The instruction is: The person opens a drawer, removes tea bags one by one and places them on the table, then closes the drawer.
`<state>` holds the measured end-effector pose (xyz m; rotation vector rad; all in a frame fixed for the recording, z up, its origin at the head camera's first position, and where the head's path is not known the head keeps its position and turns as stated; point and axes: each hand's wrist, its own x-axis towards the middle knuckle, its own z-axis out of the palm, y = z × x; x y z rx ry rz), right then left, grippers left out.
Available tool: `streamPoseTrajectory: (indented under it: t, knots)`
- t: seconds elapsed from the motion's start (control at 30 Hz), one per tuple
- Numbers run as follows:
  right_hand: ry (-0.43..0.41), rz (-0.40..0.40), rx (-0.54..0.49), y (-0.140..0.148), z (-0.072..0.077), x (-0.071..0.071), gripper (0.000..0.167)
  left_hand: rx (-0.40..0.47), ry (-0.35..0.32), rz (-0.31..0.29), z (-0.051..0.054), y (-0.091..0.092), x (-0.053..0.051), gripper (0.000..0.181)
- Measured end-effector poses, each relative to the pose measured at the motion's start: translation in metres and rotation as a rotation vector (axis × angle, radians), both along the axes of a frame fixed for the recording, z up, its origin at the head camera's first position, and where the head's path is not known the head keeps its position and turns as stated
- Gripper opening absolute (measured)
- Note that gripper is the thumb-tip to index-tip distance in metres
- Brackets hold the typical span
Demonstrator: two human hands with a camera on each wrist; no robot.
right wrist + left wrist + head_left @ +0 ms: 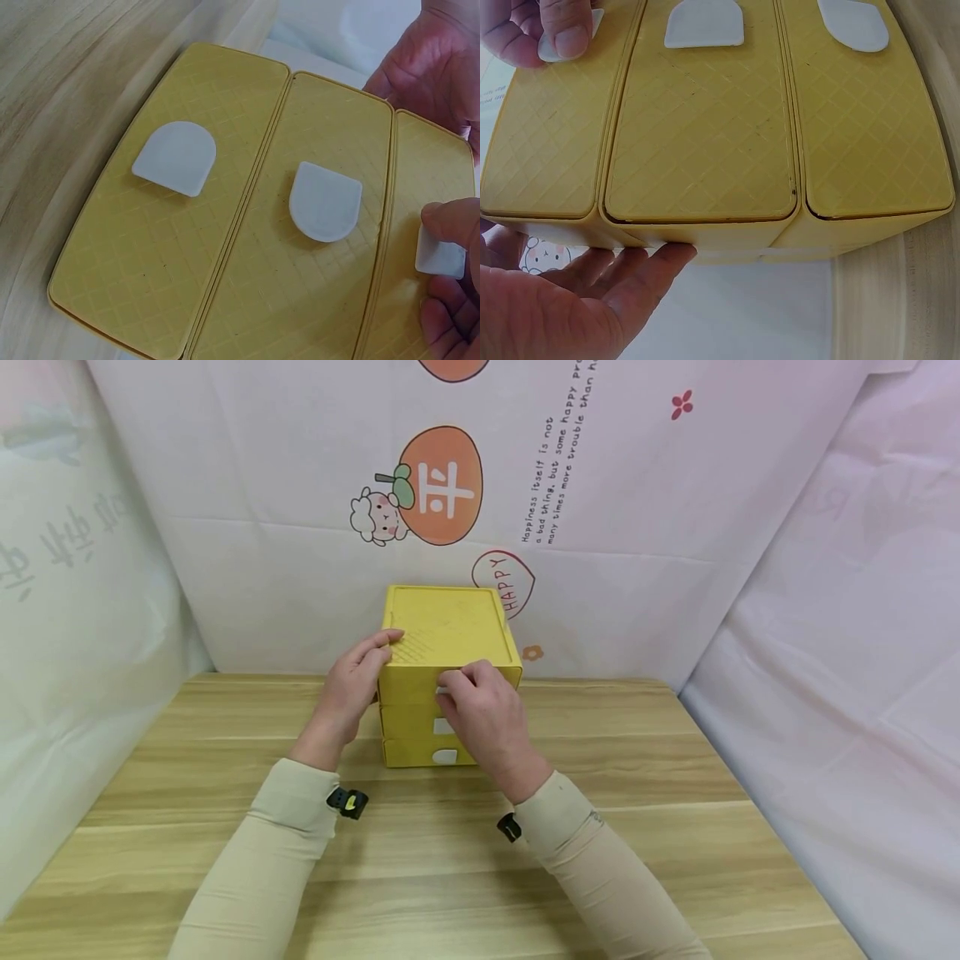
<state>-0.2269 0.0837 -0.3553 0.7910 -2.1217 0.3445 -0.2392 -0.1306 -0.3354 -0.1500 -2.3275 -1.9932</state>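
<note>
Head view: below both hands spreads a wooden table (pixel 420 877). The right hand (pixel 487 714) pinches the white top handle (pixel 441 256) between thumb and fingers; beneath that grip sit the middle handle (pixel 442 726) and the bottom handle (pixel 445 757). To its left, the left hand (pixel 349 687) rests, fingers extended, against the side of the yellow drawer box (pixel 453 618), which stands right in front of both hands. Behind it, farthest from them, rises a printed white cloth (pixel 277 468).
</note>
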Motion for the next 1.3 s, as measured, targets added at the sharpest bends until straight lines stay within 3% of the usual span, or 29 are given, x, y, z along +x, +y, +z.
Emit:
streamPoseTrajectory:
  t: [0.37, 0.63, 1.3]
  knots:
    - [0.015, 0.044, -0.004, 0.001, 0.001, 0.004, 0.009, 0.016, -0.003, -0.003, -0.001, 0.000, -0.001, 0.044]
    - [-0.014, 0.064, 0.015, 0.003, 0.003, 0.013, 0.009, -0.009, 0.002, -0.005, 0.000, 0.000, 0.001, 0.045]
    - [0.019, 0.087, 0.016, 0.006, 0.002, 0.028, 0.007, -0.038, 0.020, -0.022, -0.001, -0.003, 0.000, 0.045]
